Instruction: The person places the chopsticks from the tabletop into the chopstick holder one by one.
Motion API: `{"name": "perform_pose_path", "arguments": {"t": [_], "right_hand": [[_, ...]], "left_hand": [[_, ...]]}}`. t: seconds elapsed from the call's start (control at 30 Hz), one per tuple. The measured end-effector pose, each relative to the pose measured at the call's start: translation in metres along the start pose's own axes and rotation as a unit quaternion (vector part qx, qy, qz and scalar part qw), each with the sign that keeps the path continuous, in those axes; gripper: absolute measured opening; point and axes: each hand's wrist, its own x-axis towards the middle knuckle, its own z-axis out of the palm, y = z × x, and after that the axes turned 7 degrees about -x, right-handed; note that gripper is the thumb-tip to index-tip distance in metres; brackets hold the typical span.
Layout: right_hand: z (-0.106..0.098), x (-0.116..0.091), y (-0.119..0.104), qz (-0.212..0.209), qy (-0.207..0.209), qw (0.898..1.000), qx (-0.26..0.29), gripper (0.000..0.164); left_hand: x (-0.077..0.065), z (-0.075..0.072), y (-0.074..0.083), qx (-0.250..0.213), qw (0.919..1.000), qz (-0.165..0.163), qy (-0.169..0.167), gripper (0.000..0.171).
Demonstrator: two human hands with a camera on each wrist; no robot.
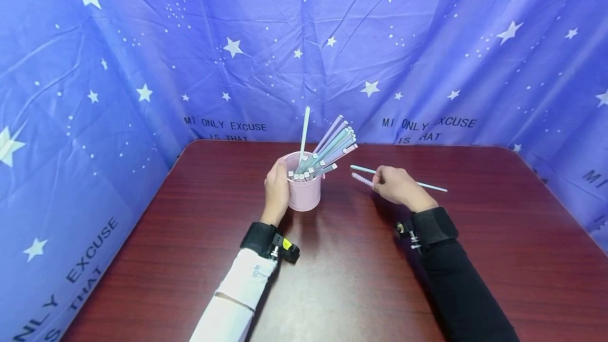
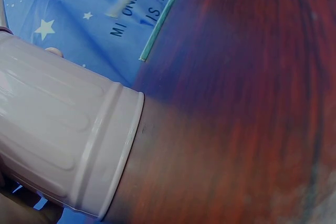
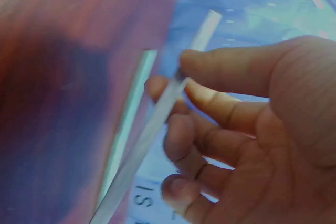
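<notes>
A small pink bucket (image 1: 304,194) stands on the table, holding several slim straws (image 1: 332,141) in lilac, teal and white. Its near-left side is gripped by my left hand (image 1: 277,189), with the fingers round the far side mostly hidden. In the left wrist view the bucket's ribbed wall (image 2: 47,114) fills the left part. To the right, my right hand (image 1: 399,186) pinches a pale lilac straw (image 3: 152,124) between thumb and fingertips. Beside it a teal straw (image 1: 431,187) lies on the table, partly covered by the right hand in the head view.
The dark red wooden table (image 1: 180,257) reaches back to a blue star-patterned curtain (image 1: 285,15) that hangs along the back and both sides. Straw ends lean out over the bucket's right rim, and one white straw (image 1: 305,128) stands nearly upright.
</notes>
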Motion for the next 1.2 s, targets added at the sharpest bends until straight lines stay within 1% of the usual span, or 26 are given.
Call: {"name": "perform_pose_path", "arguments": {"t": [0.13,0.23,0.3,0.37,0.43,0.5,0.53,0.6,0.67,0.7,0.73,0.83,0.9,0.93,1.0,1.03,1.1,1.2], "right_hand": [[-0.015,-0.006,-0.009,-0.013,0.063,0.997,0.05,0.012],[-0.027,-0.014,-0.017,-0.032,0.121,0.989,0.082,0.02],[-0.035,-0.019,-0.023,-0.042,0.165,0.981,0.095,0.023],[-0.042,-0.024,-0.028,-0.046,0.211,0.97,0.11,0.024],[-0.048,-0.029,-0.033,-0.044,0.266,0.954,0.128,0.022],[-0.053,-0.033,-0.039,-0.041,0.32,0.933,0.159,0.019],[-0.055,-0.035,-0.043,-0.043,0.347,0.92,0.179,0.019],[-0.059,-0.039,-0.049,-0.053,0.396,0.889,0.224,0.018],[-0.063,-0.043,-0.055,-0.074,0.432,0.857,0.272,0.018],[-0.064,-0.045,-0.058,-0.09,0.447,0.84,0.294,0.019],[-0.065,-0.047,-0.06,-0.106,0.46,0.823,0.317,0.019],[-0.067,-0.051,-0.067,-0.158,0.482,0.778,0.37,0.019],[-0.068,-0.053,-0.071,-0.191,0.485,0.754,0.4,0.019],[-0.069,-0.054,-0.073,-0.206,0.482,0.744,0.415,0.018],[-0.068,-0.055,-0.077,-0.23,0.47,0.733,0.435,0.018],[-0.068,-0.056,-0.079,-0.24,0.463,0.733,0.436,0.017],[-0.067,-0.056,-0.083,-0.253,0.449,0.74,0.433,0.018],[-0.064,-0.057,-0.087,-0.255,0.436,0.759,0.412,0.018]], "left_hand": [[0.0,0.0,0.0,-0.001,1.0,0.0,0.001,0.049],[0.0,-0.001,0.0,-0.002,1.0,0.0,0.001,0.049],[0.0,-0.001,0.0,-0.002,1.0,-0.001,0.0,0.049],[0.0,-0.001,0.0,-0.003,1.0,-0.001,-0.002,0.049],[0.0,-0.001,0.0,-0.006,1.0,0.0,-0.003,0.049],[-0.001,-0.001,0.0,-0.008,1.0,0.001,-0.005,0.049],[-0.001,-0.001,0.0,-0.008,1.0,0.001,-0.004,0.049],[-0.001,-0.001,0.0,-0.006,1.0,0.002,-0.002,0.049],[-0.001,-0.001,0.001,-0.005,1.0,0.0,-0.002,0.049],[-0.001,-0.001,0.001,-0.003,1.0,-0.001,0.0,0.049],[-0.001,-0.001,0.001,-0.001,1.0,-0.002,0.0,0.049],[-0.001,-0.001,0.001,0.003,1.0,-0.006,0.001,0.049],[0.0,-0.001,0.001,0.004,1.0,-0.007,0.001,0.049],[0.0,-0.001,0.001,0.004,1.0,-0.007,0.001,0.049],[0.0,-0.001,0.001,0.003,1.0,-0.006,0.002,0.05],[0.0,0.0,0.001,0.003,1.0,-0.005,0.003,0.05],[0.001,0.0,-0.001,0.009,0.9999,-0.003,0.007,0.051],[0.001,0.0,-0.002,0.009,0.9999,0.0,0.008,0.051]]}}
